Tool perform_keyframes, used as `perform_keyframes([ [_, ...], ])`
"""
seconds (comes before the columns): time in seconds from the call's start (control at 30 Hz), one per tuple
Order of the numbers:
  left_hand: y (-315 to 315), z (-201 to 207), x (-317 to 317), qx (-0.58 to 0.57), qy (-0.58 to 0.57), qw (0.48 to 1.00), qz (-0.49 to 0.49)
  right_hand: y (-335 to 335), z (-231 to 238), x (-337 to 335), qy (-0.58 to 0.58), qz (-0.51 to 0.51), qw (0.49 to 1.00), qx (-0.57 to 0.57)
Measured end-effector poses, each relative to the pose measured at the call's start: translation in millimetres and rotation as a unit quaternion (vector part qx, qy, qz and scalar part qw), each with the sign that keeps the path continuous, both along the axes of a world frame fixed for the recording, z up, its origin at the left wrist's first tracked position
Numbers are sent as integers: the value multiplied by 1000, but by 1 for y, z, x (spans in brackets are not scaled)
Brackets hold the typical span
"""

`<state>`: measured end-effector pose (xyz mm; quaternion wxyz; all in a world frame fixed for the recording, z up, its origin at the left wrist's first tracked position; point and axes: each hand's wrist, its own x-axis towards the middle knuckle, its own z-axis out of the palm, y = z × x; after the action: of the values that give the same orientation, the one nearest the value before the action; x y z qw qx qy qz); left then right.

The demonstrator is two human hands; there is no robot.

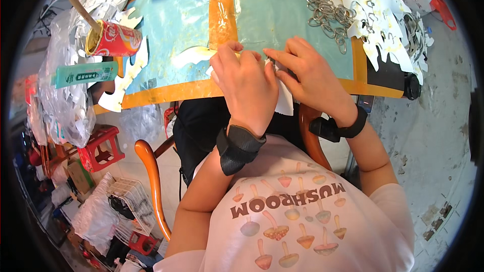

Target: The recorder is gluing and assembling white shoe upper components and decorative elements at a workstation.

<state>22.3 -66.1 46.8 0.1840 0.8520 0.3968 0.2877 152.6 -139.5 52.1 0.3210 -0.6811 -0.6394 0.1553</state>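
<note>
We've L hand [247, 83] curled, apparently pinching the white piece [285, 99], which hangs betw. both hands at the table's [171, 25] near edge. R hand [271, 62] fingertips bend in at its top; can't tell if pinching. We'd want L grip firm but light so the thin pc doesn't crease, R using fingertips only. Metal rings [330, 16] + white cutouts [375, 12] farther out, R side.
</note>
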Motion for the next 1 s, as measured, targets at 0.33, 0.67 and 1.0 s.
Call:
perform_keyframes([
  [0.33,2,1,3,-19,6,999,-36,-14,8,-22,15,-114,988,105],
  [0.67,7,-9,1,-55,-25,997,-38,-14,-10,-28,-41,-119,988,90],
  [1.0,2,-3,-3,-56,-4,998,-35,-2,2,-11,14,-59,998,12],
])
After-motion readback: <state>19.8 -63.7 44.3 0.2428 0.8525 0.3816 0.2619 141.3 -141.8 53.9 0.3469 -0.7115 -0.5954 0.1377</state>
